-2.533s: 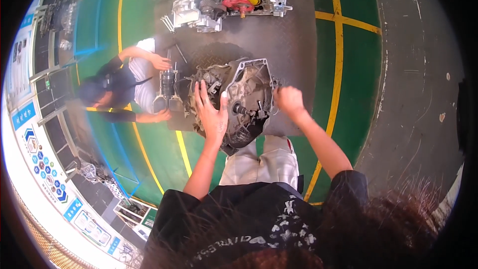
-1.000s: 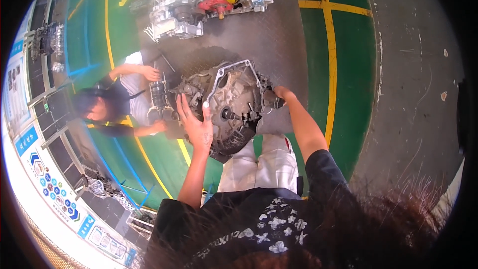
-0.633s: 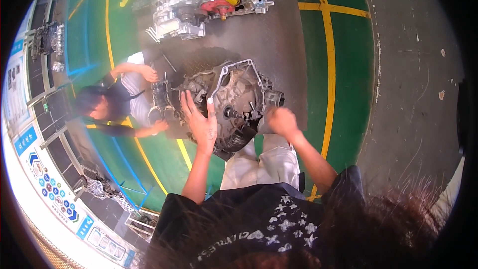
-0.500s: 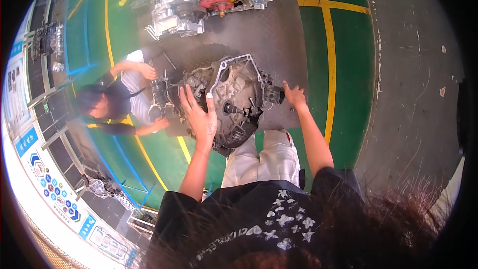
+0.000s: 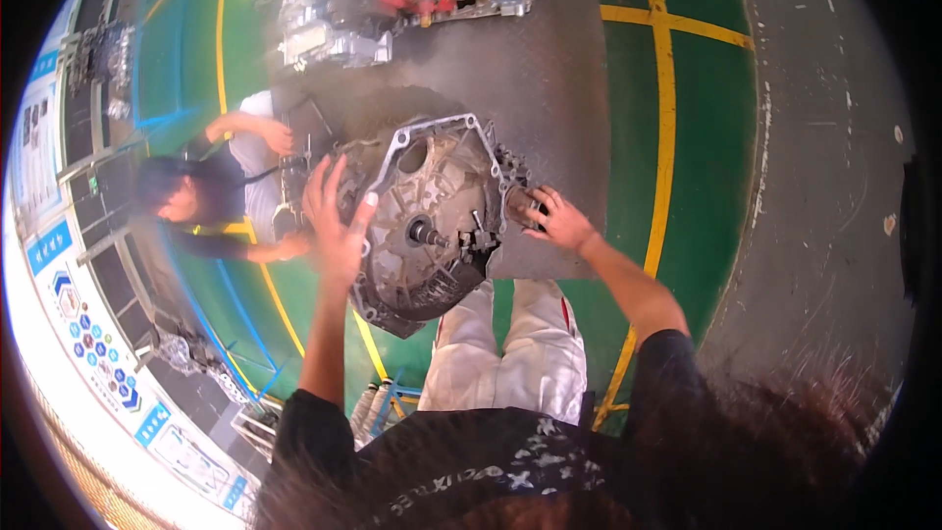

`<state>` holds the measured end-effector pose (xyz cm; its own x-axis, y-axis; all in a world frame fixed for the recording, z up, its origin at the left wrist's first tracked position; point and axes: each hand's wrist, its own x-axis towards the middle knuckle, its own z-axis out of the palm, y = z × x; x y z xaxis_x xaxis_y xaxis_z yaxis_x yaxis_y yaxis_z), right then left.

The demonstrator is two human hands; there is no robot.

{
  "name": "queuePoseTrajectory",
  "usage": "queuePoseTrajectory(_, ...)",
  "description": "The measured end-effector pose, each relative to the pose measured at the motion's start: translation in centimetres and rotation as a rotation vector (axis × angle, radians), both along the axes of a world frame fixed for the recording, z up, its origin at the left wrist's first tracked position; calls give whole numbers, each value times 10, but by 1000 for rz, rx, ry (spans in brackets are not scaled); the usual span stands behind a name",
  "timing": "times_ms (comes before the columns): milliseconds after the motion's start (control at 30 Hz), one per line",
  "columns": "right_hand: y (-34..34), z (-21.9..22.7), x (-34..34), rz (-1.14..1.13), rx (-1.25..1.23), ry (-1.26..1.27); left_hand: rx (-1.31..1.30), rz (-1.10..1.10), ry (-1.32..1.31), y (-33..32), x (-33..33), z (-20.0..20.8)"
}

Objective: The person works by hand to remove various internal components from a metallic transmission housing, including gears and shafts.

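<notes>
A worn, dirty gearbox housing (image 5: 446,186) sits on the metal bench in front of me, its wide bell opening facing up. A splined shaft (image 5: 428,233) stands out of its middle. My left hand (image 5: 337,236) is at the housing's left rim, fingers spread and thumb beside the edge; whether it presses on the metal is hard to see. At the right side, the fingers of my right hand (image 5: 561,221) curl over a dark rounded part (image 5: 525,206) of the gearbox.
Beyond the gearbox is a silver engine or transmission assembly (image 5: 334,10) with red and yellow parts. At left, a co-worker (image 5: 211,191) handles a metal part (image 5: 292,186). The bench top (image 5: 549,69) adjoins a green floor (image 5: 711,137) with yellow lines.
The gearbox has shifted left and turned its bell opening more toward me. My right hand has come in from the right onto the dark part; my left hand has moved left with the rim.
</notes>
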<state>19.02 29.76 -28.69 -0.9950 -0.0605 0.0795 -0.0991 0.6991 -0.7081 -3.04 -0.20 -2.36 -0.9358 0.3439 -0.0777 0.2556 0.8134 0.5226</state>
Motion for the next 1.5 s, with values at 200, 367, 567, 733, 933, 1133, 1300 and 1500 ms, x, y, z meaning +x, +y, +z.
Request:
queuePoseTrajectory(200,-22,5,2,2,3,175,-1,-38,-32,-4,0,-2)
queuePoseTrajectory(367,-90,11,-24,-1063,-266,-585,17,-77,22,-8,5,-4)
queuePoseTrajectory(567,-53,7,8,-223,-59,237,179,-230,163,-26,-10,-32)
queuePoseTrajectory(733,-64,-5,25,-3,117,583,569,-253,-162,-31,-18,-42)
queuePoseTrajectory(933,-144,4,-1,-1169,-68,33,744,-328,186,-20,-14,-43)
queuePoseTrajectory(1133,-112,9,-36,-1244,-53,-456,825,-241,-92,-19,-15,-46)
queuePoseTrajectory(1300,-111,-5,4,-903,8,38,742,-208,-33,-21,-10,-44)
queuePoseTrajectory(1500,-98,26,47,-113,344,503,713,-204,134,-29,-3,-32)
